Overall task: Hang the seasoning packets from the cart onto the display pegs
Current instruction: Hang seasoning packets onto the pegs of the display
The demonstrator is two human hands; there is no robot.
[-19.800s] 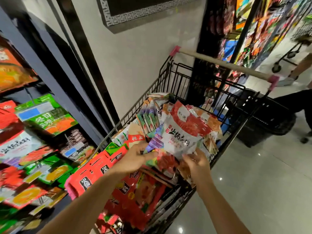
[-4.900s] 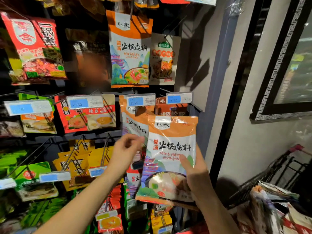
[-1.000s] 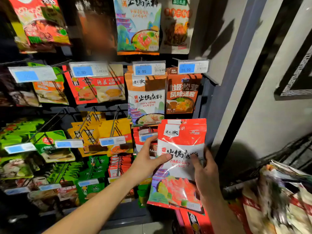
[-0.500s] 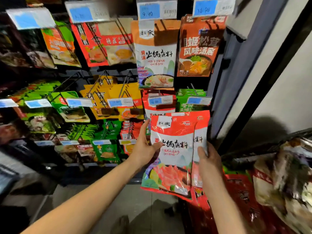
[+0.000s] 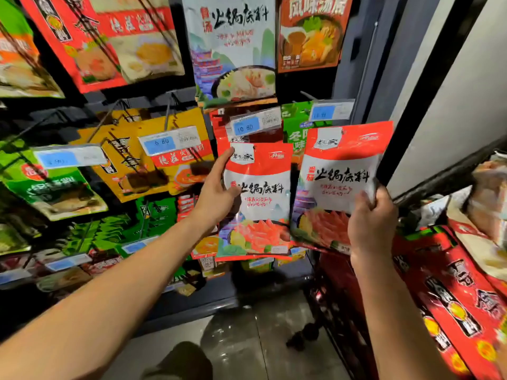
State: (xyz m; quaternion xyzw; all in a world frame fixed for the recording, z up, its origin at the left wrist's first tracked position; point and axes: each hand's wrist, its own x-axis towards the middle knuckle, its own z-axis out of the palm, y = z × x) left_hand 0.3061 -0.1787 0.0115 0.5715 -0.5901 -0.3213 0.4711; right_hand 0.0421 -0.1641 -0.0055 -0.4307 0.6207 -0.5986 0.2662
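Head: peg display (image 5: 131, 98), glossy floor (image 5: 260, 338); left hand (image 5: 216, 193) grip round left packet (image 5: 260, 209), right hand (image 5: 370, 223) round right packet (image 5: 340, 174)

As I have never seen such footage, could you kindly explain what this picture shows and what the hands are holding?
There is no machine: a person wears a camera on the head, so the single view looks down along two bare arms. Ahead stands a shop rack hung with seasoning packets. The left hand pinches one red packet up at the rack, below the 10.80 tag; whether it sits on a peg cannot be told. The right hand grips a matching second packet by its right edge. At lower right is the cart, with more packets inside.
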